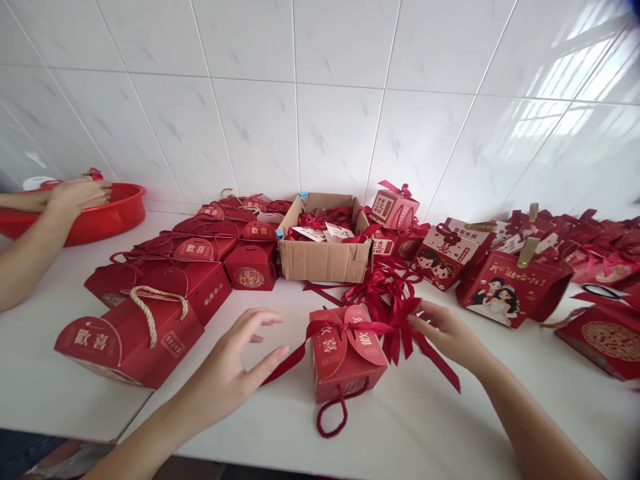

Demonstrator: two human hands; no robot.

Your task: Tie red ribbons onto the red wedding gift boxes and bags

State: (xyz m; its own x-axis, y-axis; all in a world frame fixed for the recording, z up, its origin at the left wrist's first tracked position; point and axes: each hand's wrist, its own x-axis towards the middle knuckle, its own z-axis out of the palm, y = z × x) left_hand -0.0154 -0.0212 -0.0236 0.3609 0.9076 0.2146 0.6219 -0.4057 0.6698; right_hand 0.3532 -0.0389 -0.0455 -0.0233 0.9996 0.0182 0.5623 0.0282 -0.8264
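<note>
A small red gift box (350,373) with gold characters stands in front of me, a dark red ribbon (367,327) lying across its closed top flaps. From its near side hangs a twisted red cord handle (344,420). My right hand (445,331) pinches the ribbon just right of the box, beside a loose pile of red ribbons (393,283). On the other side, my left hand (235,367) is open, thumb and fingers apart. The ribbon's left tail passes close to its thumb; I cannot tell whether they touch.
Red gift boxes (200,267) crowd the left, one with a rope handle (147,320). Behind stands a cardboard box (325,260) with cards and ribbons. Illustrated boxes (505,287) fill the right. At far left, another person's hands (75,197) are over a red basin (117,213).
</note>
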